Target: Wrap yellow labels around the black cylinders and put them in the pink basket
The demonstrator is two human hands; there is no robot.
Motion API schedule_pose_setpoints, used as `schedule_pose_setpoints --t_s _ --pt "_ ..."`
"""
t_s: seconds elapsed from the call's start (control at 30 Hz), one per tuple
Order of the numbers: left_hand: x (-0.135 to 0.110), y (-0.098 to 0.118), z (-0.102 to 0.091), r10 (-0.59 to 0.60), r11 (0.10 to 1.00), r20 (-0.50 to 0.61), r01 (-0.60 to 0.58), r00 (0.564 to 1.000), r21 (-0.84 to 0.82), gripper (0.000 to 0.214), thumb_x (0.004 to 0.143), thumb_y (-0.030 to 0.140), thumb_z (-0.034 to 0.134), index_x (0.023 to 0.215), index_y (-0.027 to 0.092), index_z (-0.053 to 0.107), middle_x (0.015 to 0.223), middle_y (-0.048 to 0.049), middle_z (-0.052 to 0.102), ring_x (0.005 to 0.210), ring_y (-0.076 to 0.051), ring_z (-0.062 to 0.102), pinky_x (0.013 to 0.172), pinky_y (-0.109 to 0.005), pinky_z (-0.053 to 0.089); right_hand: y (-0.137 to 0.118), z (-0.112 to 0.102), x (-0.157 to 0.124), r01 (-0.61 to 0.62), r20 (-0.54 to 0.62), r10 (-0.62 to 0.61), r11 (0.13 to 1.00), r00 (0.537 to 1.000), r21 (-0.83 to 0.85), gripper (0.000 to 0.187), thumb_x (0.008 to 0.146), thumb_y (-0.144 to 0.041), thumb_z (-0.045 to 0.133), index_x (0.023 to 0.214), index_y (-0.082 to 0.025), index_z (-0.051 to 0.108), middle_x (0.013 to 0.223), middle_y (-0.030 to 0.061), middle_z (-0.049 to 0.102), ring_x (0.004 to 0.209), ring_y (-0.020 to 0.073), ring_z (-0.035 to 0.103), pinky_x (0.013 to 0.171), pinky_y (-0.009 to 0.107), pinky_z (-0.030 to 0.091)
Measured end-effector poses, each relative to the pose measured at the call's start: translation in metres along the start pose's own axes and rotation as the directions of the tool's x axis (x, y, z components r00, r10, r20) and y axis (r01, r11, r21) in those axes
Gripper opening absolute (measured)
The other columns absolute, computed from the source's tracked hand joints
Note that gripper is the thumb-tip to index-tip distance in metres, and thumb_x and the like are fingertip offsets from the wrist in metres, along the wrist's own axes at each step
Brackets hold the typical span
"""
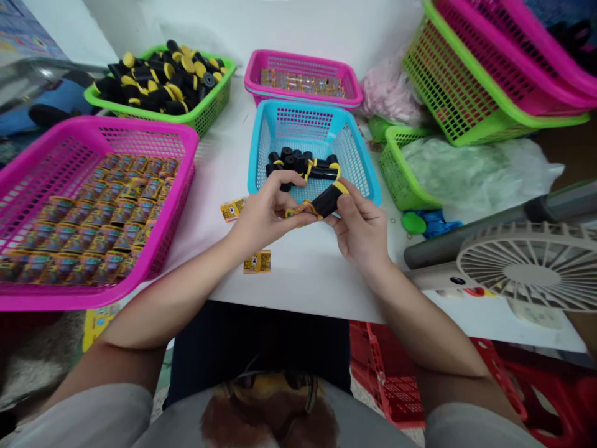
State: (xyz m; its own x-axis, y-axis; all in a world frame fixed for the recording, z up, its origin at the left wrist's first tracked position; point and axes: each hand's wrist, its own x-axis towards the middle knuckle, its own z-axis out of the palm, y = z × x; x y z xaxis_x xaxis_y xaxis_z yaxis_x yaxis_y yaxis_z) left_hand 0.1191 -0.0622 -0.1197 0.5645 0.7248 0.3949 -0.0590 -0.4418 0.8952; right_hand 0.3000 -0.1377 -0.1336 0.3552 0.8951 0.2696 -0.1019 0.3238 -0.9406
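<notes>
My right hand (364, 231) is closed round the yellow-rimmed end of a small black cylinder (326, 200), which is held tilted above the table. My left hand (265, 214) pinches a printed yellow label (302, 210) at the cylinder's other end; whether the label wraps round it I cannot tell. Just behind the hands stands a blue basket (368, 165) with several black cylinders (291, 157) with yellow rims. Flat yellow printed pieces lie on the table by my left hand, one printed piece (257, 262) below the wrist and another printed piece (232, 210) beside it.
On the left, a pink basket (184, 180) holds rows of labelled cylinders. Behind it, a green basket (212, 115) is heaped with black and yellow parts. Another pink basket (303, 59) stands at the back. Stacked baskets (459, 81) and a fan (532, 270) are on the right.
</notes>
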Motion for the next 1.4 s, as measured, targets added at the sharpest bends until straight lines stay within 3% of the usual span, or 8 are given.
schedule_pose_setpoints --t_s 0.13,0.27,0.53,0.77,1.03,1.23,1.33,1.4 --pt "0.005 0.004 -0.003 -0.067 0.983 0.003 0.067 0.998 -0.173 0.054 0.074 0.040 0.092 0.108 0.023 0.053 0.066 0.0071 0.068 0.054 -0.012 0.069 0.054 -0.022 0.053 -0.003 -0.005 0.006 0.024 -0.058 -0.020 0.997 0.998 0.067 0.040 0.078 -0.060 0.084 0.112 -0.040 0.078 0.106 -0.0075 0.080 0.080 0.0112 0.073 0.074 0.030 0.068" --pt "0.005 0.002 -0.004 -0.062 0.976 0.035 0.068 0.997 -0.208 0.056 0.073 0.040 0.093 0.110 0.023 0.055 0.071 0.0054 0.073 0.057 -0.014 0.072 0.059 -0.025 0.058 -0.005 -0.006 0.008 0.020 -0.073 -0.016 0.998 0.997 0.065 0.044 0.077 -0.066 0.082 0.113 -0.040 0.077 0.113 -0.0064 0.080 0.089 0.0139 0.076 0.074 0.030 0.068" --pt "-0.005 0.001 -0.005 0.004 0.989 0.101 -0.020 0.995 0.150 0.055 0.088 0.034 0.080 0.137 0.028 0.057 0.071 0.0072 0.073 0.077 -0.020 0.078 0.081 -0.029 0.058 -0.001 0.002 0.002 0.015 -0.074 -0.009 0.997 0.997 0.081 0.041 0.077 -0.069 0.080 0.085 -0.028 0.077 0.115 0.0021 0.080 0.122 0.0263 0.073 0.090 0.042 0.069" --pt "-0.005 -0.003 -0.010 0.040 0.973 0.210 -0.086 0.977 0.214 0.059 0.094 0.025 0.069 0.149 0.031 0.049 0.069 0.0073 0.069 0.073 -0.021 0.075 0.072 -0.028 0.056 -0.002 -0.005 0.004 0.023 -0.038 -0.022 0.999 0.999 0.032 0.045 0.086 -0.073 0.068 0.103 -0.033 0.077 0.121 0.0006 0.079 0.117 0.0235 0.075 0.088 0.041 0.070" --pt "-0.008 -0.002 -0.008 0.060 0.948 0.170 -0.109 0.984 0.299 0.059 0.098 0.041 0.067 0.152 0.030 0.045 0.076 0.0050 0.075 0.075 -0.019 0.077 0.070 -0.025 0.059 -0.002 -0.001 -0.001 0.059 -0.027 -0.059 0.998 0.998 -0.018 0.040 0.084 -0.070 0.073 0.091 -0.031 0.080 0.126 0.0008 0.079 0.124 0.0260 0.072 0.091 0.045 0.069" --pt "-0.007 -0.006 -0.007 0.094 0.964 0.088 -0.113 0.992 0.241 0.058 0.101 0.051 0.061 0.153 0.033 0.042 0.111 -0.0011 0.078 0.111 -0.025 0.078 0.092 -0.034 0.064 0.004 -0.006 -0.004 0.188 0.019 -0.192 0.935 0.981 -0.302 0.039 0.087 -0.065 0.073 0.114 -0.037 0.080 0.116 -0.0034 0.082 0.107 0.0213 0.078 0.099 0.045 0.065" --pt "-0.006 -0.010 -0.003 0.122 0.980 0.072 -0.132 0.990 0.147 0.072 0.093 0.067 0.065 0.153 0.036 0.038 0.141 -0.0057 0.066 0.113 -0.029 0.077 0.093 -0.039 0.065 0.005 -0.007 -0.005 0.263 0.038 -0.270 0.884 0.962 -0.387 0.040 0.087 -0.065 0.072 0.119 -0.040 0.078 0.113 -0.0038 0.083 0.103 0.0196 0.078 0.097 0.041 0.065" --pt "-0.005 -0.010 0.001 0.125 0.990 0.067 -0.128 0.990 0.051 0.084 0.088 0.071 0.069 0.155 0.036 0.031 0.142 -0.0086 0.065 0.109 -0.028 0.079 0.092 -0.041 0.066 0.004 -0.006 -0.006 0.306 0.055 -0.310 0.864 0.949 -0.399 0.039 0.089 -0.064 0.071 0.118 -0.040 0.078 0.114 -0.0031 0.083 0.102 0.0193 0.078 0.095 0.041 0.065"
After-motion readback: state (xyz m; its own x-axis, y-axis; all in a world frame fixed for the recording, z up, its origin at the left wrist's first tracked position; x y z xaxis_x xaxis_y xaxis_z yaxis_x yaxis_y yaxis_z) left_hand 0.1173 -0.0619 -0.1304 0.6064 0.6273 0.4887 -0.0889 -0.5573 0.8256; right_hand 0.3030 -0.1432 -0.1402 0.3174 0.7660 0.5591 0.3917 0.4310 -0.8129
